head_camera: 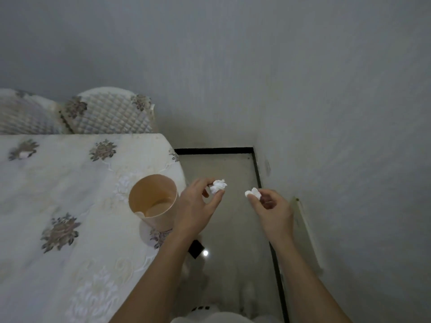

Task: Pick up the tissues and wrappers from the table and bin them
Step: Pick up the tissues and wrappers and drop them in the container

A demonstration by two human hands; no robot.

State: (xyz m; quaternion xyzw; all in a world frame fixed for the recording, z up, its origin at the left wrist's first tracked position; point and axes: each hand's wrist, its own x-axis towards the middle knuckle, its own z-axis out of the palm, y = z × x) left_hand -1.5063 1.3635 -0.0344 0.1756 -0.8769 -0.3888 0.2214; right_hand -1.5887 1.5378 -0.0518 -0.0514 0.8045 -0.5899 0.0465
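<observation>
White balled tissue point(218, 186) pinched by left hand point(196, 207), second tissue point(253, 193) by right hand point(273, 212).

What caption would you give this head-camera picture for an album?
Left hand pinches the bigger tissue, right hand the smaller tissue, beside the tan bin on the flowered table.

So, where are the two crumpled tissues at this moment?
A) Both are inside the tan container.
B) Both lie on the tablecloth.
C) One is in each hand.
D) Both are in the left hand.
C: the left hand pinches one tissue and the right hand pinches the other tissue.
</observation>
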